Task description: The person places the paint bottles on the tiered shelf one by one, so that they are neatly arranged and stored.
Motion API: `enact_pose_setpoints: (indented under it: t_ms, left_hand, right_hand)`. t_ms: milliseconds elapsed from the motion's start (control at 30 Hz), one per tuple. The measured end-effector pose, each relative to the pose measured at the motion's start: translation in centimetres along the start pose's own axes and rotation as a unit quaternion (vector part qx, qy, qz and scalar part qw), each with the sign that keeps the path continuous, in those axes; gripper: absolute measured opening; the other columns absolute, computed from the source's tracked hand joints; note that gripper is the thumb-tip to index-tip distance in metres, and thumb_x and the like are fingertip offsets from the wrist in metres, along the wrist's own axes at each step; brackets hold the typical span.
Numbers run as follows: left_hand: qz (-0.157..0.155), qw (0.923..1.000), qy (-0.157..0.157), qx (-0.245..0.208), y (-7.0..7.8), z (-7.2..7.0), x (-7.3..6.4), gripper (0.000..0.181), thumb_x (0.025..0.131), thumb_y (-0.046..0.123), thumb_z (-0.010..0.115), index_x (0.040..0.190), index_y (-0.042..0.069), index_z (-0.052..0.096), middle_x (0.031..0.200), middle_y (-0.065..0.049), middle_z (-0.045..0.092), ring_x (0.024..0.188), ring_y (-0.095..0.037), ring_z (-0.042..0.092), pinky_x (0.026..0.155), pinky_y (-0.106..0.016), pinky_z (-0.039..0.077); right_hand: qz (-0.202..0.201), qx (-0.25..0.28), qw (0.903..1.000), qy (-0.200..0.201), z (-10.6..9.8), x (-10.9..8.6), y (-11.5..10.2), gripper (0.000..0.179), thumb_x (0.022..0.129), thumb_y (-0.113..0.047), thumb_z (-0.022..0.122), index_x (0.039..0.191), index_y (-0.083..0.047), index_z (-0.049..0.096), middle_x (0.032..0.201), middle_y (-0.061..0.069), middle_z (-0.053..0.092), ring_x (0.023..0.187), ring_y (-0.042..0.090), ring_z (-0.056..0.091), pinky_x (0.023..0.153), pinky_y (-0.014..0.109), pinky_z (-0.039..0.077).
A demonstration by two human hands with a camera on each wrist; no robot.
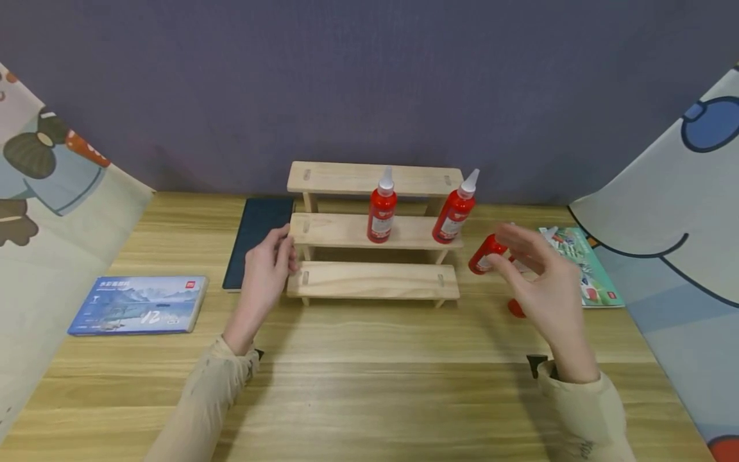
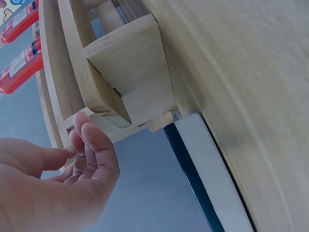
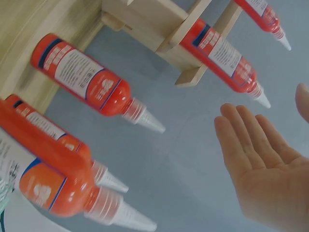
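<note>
My left hand is at the left end of a three-tier wooden step shelf, its loosely bent fingers right at the ends of the boards. In the left wrist view no thing shows in its grasp. On the middle tier stand two red bottles with white pointed nozzles, a centre bottle and a right-end bottle. My right hand is raised right of the shelf, thumb apart from its extended fingers, holding nothing. It partly hides more red bottles, among them a near bottle and a large foreground bottle.
A dark-covered book lies behind my left hand, beside the shelf. Farther left is a blue box with a landscape picture. A green illustrated book lies at the right. A grey-blue panel rises behind the shelf.
</note>
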State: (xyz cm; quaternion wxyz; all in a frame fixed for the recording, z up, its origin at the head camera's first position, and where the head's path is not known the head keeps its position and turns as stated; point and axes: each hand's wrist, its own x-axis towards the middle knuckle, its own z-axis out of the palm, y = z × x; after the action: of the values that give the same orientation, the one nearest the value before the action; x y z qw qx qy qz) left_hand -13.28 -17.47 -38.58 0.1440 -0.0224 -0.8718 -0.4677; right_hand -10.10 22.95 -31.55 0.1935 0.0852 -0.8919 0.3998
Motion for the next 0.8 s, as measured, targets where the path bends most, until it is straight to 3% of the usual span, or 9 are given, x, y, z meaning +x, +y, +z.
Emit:
enact_pose_setpoints:
  t_ms: [300, 433, 667, 800]
  left_hand:
    - [-0.003, 1.0, -0.001, -0.002, 0.1, 0.0, 0.0, 0.039, 0.116, 0.01, 0.048, 0.149, -0.009, 0.056, 0.09, -0.023, 0.07, 0.07, -0.03, 0.071, 0.06, -0.014, 0.053]
    - [-0.002, 1.0, 0.0, -0.002, 0.1, 0.0, 0.0, 0.039, 0.116, 0.01, 0.048, 0.149, -0.009, 0.056, 0.09, -0.023, 0.07, 0.07, -0.03, 0.071, 0.06, -0.014, 0.053]
    - [0.001, 1.0, 0.003, -0.005, 0.0, 0.1, 0.0, 0.039, 0.116, 0.01, 0.049, 0.149, -0.009, 0.056, 0.089, -0.023, 0.069, 0.069, -0.03, 0.07, 0.059, -0.014, 0.053]
    - [0.0, 1.0, 0.003, -0.005, -0.1, 0.1, 0.0, 0.039, 0.116, 0.01, 0.048, 0.149, -0.01, 0.056, 0.09, -0.024, 0.07, 0.069, -0.03, 0.071, 0.059, -0.014, 0.053]
  right_hand:
    - [0.012, -0.027, 0.9993, 0.021, -1.2, -0.6, 1.0, 0.052, 0.092, -0.014, 0.089, 0.142, -0.013, 0.071, 0.135, 0.006, 0.072, 0.114, -0.006, 0.057, 0.098, 0.013, 0.042]
    - [0.015, -0.034, 0.999, 0.025, -1.6, -0.8, 1.4, 0.052, 0.093, -0.014, 0.088, 0.141, -0.013, 0.072, 0.134, 0.007, 0.072, 0.118, 0.001, 0.056, 0.095, 0.016, 0.039]
    - [0.02, -0.047, 0.9984, 0.023, -2.0, -1.0, 2.2, 0.049, 0.094, -0.015, 0.087, 0.14, -0.009, 0.072, 0.136, 0.01, 0.071, 0.127, 0.03, 0.06, 0.093, 0.013, 0.038]
    - [0.042, -0.042, 0.998, 0.02, -2.2, -1.0, 2.5, 0.049, 0.096, -0.02, 0.086, 0.142, -0.011, 0.071, 0.138, 0.009, 0.07, 0.133, 0.03, 0.059, 0.095, 0.013, 0.04]
